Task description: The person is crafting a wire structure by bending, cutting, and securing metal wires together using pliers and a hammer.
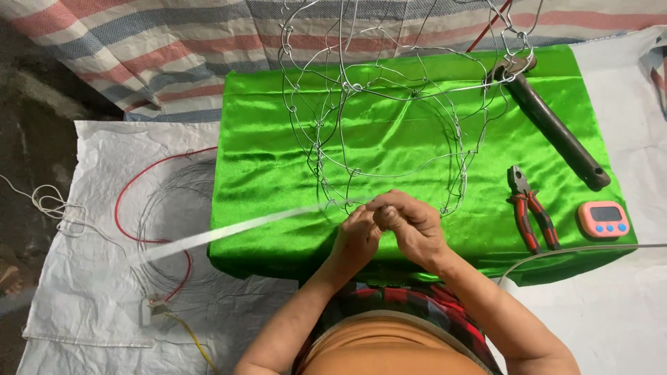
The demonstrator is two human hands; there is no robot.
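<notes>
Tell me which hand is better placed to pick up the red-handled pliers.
Right. The right hand is nearer the red-handled pliers lying on the green satin cloth; the left hand would have to cross over. Both now pinch the wire mesh frame.

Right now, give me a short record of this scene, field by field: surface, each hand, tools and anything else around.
surface: green cloth over white sheet
left hand: pinching the wire frame at its near edge
right hand: closed on the same spot, touching the left
blurred strand: pale wire running left from the hands
tools: pliers, dark hammer
other: pink timer, wire coil
</notes>
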